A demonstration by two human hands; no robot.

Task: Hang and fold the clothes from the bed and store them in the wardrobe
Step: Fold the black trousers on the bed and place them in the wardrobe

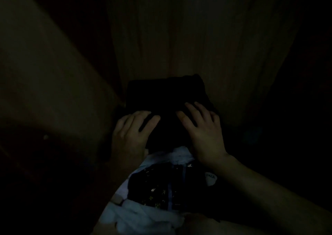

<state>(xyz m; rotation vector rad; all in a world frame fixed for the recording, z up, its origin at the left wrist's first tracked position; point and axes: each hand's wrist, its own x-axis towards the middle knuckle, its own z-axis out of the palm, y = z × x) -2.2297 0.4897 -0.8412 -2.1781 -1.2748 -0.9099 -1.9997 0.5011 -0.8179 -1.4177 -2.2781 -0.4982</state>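
Head view, very dim; detail limited.

Nearest the camera: a dark garment with pale specks and a light trim [161, 186], small pale badge at its right, lying over light fabric [136, 215]. Whether it is folded cannot be told.

Beyond it: 2 hands flat on a folded black garment [161, 92]. Left hand [131, 132] rests on its near-left corner, fingers straight and slightly spread, nothing gripped. Right hand [203, 132] lies on its near-right part, fingers extended and splayed, palm down, also gripping nothing.

Farthest: wooden panels [179, 36], probably the wardrobe interior; the black garment seems to sit against the back, in the corner by the left panel.

Judgement: step in hand is seating the folded piece in the wardrobe. To do it well, keep both palms flat and press evenly so the fold does not spring open; slide it square to the back and side panel; lift the hands straight up so the top layer is not dragged.
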